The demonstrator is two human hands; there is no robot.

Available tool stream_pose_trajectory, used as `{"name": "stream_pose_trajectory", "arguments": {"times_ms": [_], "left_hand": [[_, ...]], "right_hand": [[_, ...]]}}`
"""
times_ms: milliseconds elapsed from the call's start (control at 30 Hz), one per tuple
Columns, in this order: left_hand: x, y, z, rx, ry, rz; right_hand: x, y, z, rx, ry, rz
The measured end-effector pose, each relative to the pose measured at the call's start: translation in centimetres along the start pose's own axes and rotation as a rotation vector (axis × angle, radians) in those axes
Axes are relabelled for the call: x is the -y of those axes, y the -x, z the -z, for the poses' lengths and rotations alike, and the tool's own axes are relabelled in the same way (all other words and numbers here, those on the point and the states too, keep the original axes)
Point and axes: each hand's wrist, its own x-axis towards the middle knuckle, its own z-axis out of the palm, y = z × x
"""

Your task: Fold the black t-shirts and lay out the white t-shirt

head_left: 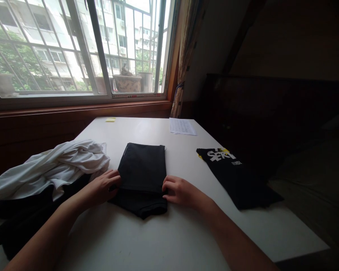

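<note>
A pair of black pants [142, 169], folded into a compact rectangle, lies in the middle of the white table. Its near end shows a lower layer sticking out below the upper flap. My left hand [106, 185] is at the left edge of the cloth, fingers curled and closed on it. On the opposite side my right hand [180, 191] pinches the right edge between thumb and fingers. Some of the left fingertips are hidden against the dark fabric.
The white table [147, 248] carries a heap of white cloth [73, 158] over black clothing [31, 222] at left. A folded black printed shirt [237, 180] lies by the right edge. Papers [182, 127] and a yellow note [110, 120] lie at the far end, before a barred window.
</note>
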Motion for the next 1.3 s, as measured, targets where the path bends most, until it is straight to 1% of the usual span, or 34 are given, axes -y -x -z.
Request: {"name": "stream_pose_trajectory", "arguments": {"times_ms": [100, 167, 300, 400, 500, 633, 733, 833, 933, 967, 1033, 1067, 1100, 1167, 1200, 1233, 1300], "left_hand": [[-0.3, 0.1, 0.7, 0.019, 0.029, -0.011], [-0.4, 0.2, 0.8, 0.015, 0.029, -0.012], [-0.4, 0.0, 0.1, -0.025, -0.012, -0.009], [-0.6, -0.2, -0.4, -0.039, -0.046, -0.017], [-0.9, -0.3, -0.4, -0.03, -0.072, -0.032], [-0.9, -0.3, 0.1, -0.04, -0.102, -0.03], [-0.7, -0.3, 0.3, -0.064, -0.106, -0.027], [-0.5, -0.2, 0.3, -0.081, -0.1, 0.0], [-0.4, 0.0, 0.4, -0.087, -0.088, 0.034], [-0.4, 0.0, 0.5, -0.089, -0.08, 0.04], [-0.5, 0.1, 0.7, -0.091, -0.059, 0.04], [-0.6, 0.2, 0.8, -0.09, -0.048, 0.038], [-0.6, 0.2, 0.9, -0.084, -0.036, 0.036], [-0.8, 0.3, 1.0, -0.058, -0.008, 0.029], [-0.9, 0.4, 1.0, -0.039, 0.008, 0.024], [-0.9, 0.5, 1.0, -0.019, 0.024, 0.018], [-1.0, 0.6, 1.0, -0.008, 0.038, 0.012]], "right_hand": [[0.1, -0.1, -0.1, -0.023, 0.08, 0.022], [0.0, -0.2, -0.1, -0.049, 0.137, 0.019], [-0.7, -0.4, -0.1, -0.168, 0.199, -0.082], [-1.0, -0.2, -0.1, -0.23, 0.156, -0.126], [-1.0, 0.1, -0.1, -0.208, 0.069, -0.094], [-1.1, 0.1, -0.3, -0.159, -0.014, -0.059], [-1.3, -0.1, -0.4, -0.169, -0.013, -0.049], [-1.2, -0.3, -0.5, -0.211, -0.009, -0.047], [-0.5, -0.4, -0.3, -0.297, -0.113, -0.098], [-0.1, -0.5, -0.3, -0.33, -0.186, -0.13], [0.5, -0.7, -0.4, -0.364, -0.419, -0.194], [0.8, -0.7, -0.4, -0.35, -0.566, -0.221], [0.9, -0.8, -0.6, -0.31, -0.715, -0.243], [1.1, -0.8, -0.8, -0.17, -0.928, -0.273], [1.1, -0.8, -0.8, -0.094, -0.957, -0.285], [1.0, -0.7, -0.9, -0.028, -0.936, -0.295], [1.0, -0.5, -0.7, 0.046, -0.8, -0.298]]}}
